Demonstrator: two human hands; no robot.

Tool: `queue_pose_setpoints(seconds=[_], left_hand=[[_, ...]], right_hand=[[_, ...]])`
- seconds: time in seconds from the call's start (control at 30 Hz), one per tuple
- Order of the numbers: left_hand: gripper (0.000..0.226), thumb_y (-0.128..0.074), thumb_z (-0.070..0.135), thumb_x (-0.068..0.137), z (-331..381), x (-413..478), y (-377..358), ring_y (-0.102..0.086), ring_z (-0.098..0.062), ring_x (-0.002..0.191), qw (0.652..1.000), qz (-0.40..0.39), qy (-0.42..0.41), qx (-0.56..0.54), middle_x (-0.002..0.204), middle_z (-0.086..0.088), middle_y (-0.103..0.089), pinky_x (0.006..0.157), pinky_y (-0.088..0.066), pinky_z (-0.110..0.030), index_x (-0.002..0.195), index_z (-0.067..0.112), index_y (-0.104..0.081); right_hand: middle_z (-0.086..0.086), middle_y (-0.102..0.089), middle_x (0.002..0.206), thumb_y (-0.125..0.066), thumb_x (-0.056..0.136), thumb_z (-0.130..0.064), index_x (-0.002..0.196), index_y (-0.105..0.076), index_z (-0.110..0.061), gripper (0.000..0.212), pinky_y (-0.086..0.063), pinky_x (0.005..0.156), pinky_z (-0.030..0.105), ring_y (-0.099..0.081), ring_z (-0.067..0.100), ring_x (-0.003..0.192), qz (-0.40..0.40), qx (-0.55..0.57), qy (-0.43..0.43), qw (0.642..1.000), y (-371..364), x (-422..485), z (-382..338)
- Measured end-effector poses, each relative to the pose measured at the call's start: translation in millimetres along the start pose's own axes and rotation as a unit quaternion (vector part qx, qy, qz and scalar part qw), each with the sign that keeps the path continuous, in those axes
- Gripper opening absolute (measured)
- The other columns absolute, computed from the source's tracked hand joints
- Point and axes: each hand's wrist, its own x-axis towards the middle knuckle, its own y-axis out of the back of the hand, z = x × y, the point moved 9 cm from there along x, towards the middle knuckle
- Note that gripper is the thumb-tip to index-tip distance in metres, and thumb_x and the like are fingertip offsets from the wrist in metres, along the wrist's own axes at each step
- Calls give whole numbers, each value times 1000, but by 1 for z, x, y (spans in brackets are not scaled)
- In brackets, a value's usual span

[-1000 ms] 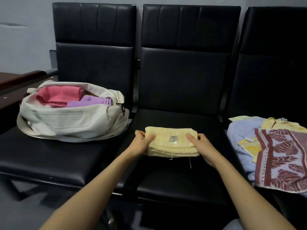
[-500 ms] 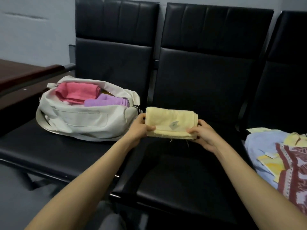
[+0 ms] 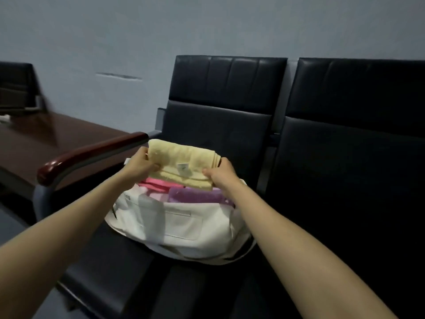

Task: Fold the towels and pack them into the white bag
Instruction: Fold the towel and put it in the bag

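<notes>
yellow towel (image 3: pixel 181 164): soft, light, limp, judged apt to unfold | gripped at both short ends by left hand (image 3: pixel 140 165) and right hand (image 3: pixel 220 174), fingers curled | held over white bag (image 3: pixel 179 226)

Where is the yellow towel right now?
In the head view, the yellow towel is held between the left hand and right hand, over the pink towel and purple towel in the white bag.

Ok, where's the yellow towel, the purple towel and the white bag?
yellow towel (image 3: pixel 177 157): head view, middle of the folded top face.
purple towel (image 3: pixel 195 195): head view, its top face inside the bag.
white bag (image 3: pixel 181 226): head view, front wall at the pocket.
</notes>
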Motion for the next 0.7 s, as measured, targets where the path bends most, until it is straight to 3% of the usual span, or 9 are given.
queue_pose_setpoints(seconds=[0.1, 0.2, 0.27, 0.37, 0.47, 0.53, 0.6, 0.7], left_hand=[[43, -62, 5, 78, -37, 23, 19, -59, -34, 100, 995, 14, 38, 90, 111, -17, -59, 82, -52, -46, 118, 0, -48], [57, -58, 19, 68, -64, 30, 24, -59, -32, 99, 988, 14, 64, 138, 112, -18, -61, 83, -51, -44, 120, 0, -49], [57, -56, 17, 76, -71, 28, 25, -56, -33, 105, 986, 28, 83, 144, 120, -18, -58, 88, -47, -41, 130, 1, -43], [55, -50, 13, 90, -78, 39, 26, -51, -38, 115, 972, 43, 106, 207, 129, -25, -51, 90, -42, -37, 139, -5, -33], [55, -45, 11, 94, -80, 49, 34, -46, -41, 124, 957, 49, 123, 260, 138, -30, -43, 97, -38, -39, 142, -9, -26], [56, -39, 10, 97, -83, 51, 36, -40, -42, 129, 946, 46, 144, 285, 143, -33, -35, 104, -33, -41, 144, -11, -18], [55, -35, 14, 101, -84, 44, 28, -36, -41, 134, 938, 20, 158, 308, 146, -33, -31, 109, -28, -40, 144, -13, -15], [65, -44, 32, 100, -87, 30, 5, -35, -34, 136, 921, -64, 108, 368, 149, -22, -33, 109, -27, -34, 147, -6, -20]], right_hand=[[11, -55, 120, -62, 88, -11, 130, -39, -7, 48, -56, 83, 41, -60, 28, 106, -35, -17, -24, 999, -46, 18, 5], [13, -60, 117, -57, 89, -9, 109, -50, -9, 22, -54, 91, 45, -61, 29, 105, -68, 5, -64, 996, -77, 25, 18], [13, -63, 112, -57, 90, -11, 106, -54, -8, 16, -55, 90, 41, -63, 27, 101, -67, -33, -62, 995, -84, 28, 22], [9, -62, 104, -59, 90, -18, 116, -57, -5, 29, -50, 70, 29, -59, 23, 90, -48, -88, -27, 995, -86, 32, 21], [9, -61, 96, -63, 86, -26, 113, -59, -4, 34, -47, 73, 33, -62, 29, 92, -52, -149, 1, 987, -99, 34, 20], [7, -59, 83, -65, 84, -30, 105, -58, -7, 31, -47, 70, 35, -62, 31, 83, -60, -203, 13, 977, -110, 35, 23], [8, -62, 92, -68, 82, -32, 111, -56, -7, 40, -46, 71, 33, -63, 30, 89, -61, -257, 15, 964, -113, 35, 27], [7, -61, 118, -75, 74, -38, 132, -47, -8, 71, -50, 82, 35, -61, 29, 107, -47, -307, -2, 951, -111, 34, 36]])
